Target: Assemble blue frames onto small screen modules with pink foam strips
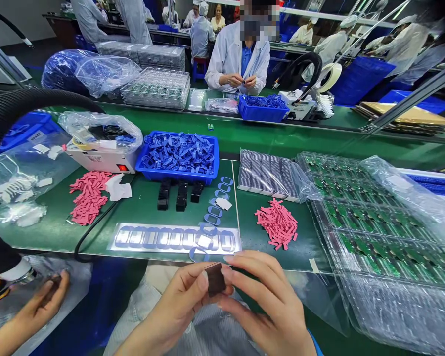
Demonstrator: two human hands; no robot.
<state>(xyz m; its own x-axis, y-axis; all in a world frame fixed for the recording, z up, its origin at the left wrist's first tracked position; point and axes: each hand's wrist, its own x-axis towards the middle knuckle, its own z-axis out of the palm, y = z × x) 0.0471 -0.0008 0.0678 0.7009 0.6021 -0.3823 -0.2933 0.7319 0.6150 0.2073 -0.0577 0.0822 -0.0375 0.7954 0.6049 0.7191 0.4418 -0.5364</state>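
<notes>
My left hand (170,309) and my right hand (267,306) are raised just below the bench's near edge. Between their fingertips they pinch a small dark brown rectangular block (215,279). Closest to them on the green bench lies a clear backing sheet of blue oval gaskets (174,239), with loose blue rings (215,215) trailing away from it. Short black stacks (181,194) stand farther back. To the right lie a pile of pink strips (277,223) and a plastic tray of green circuit boards (378,242).
A blue crate of blue parts (178,155) and a white machine (100,158) stand beyond. Another pink pile (89,198) lies left. A co-worker's hand (33,311) holds something dark at lower left. A black hose (7,128) arcs left. Across the conveyor, a seated person (241,64) works.
</notes>
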